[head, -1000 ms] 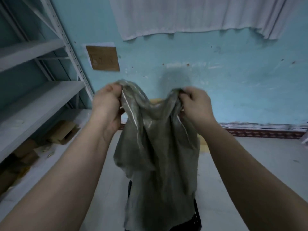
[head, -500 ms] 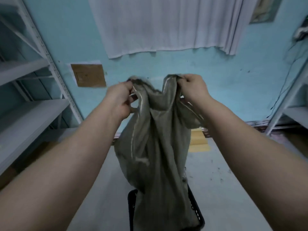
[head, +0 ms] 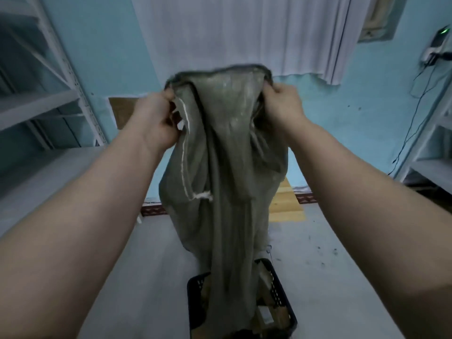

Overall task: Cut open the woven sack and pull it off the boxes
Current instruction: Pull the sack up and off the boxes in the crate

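A grey-green woven sack (head: 227, 172) hangs limp in front of me, held up high by its top edge. My left hand (head: 156, 118) grips the left side of that edge and my right hand (head: 283, 106) grips the right side. A white seam thread runs down the sack's left fold. The sack's lower end drops into a black plastic crate (head: 283, 289) on the floor. Brown boxes (head: 271, 311) show inside the crate to the right of the sack; most of the crate's inside is hidden by the fabric.
White metal shelving (head: 49, 101) stands at the left and another rack (head: 433, 155) at the right. A white curtain (head: 244, 33) hangs on the blue wall ahead. A yellow wooden board (head: 286, 204) lies on the pale floor behind the sack. A cable runs down the right wall.
Both hands have lifted the sack higher and moved apart, spreading its top edge. The view has tilted up and shifted right, and more of the crate shows below.
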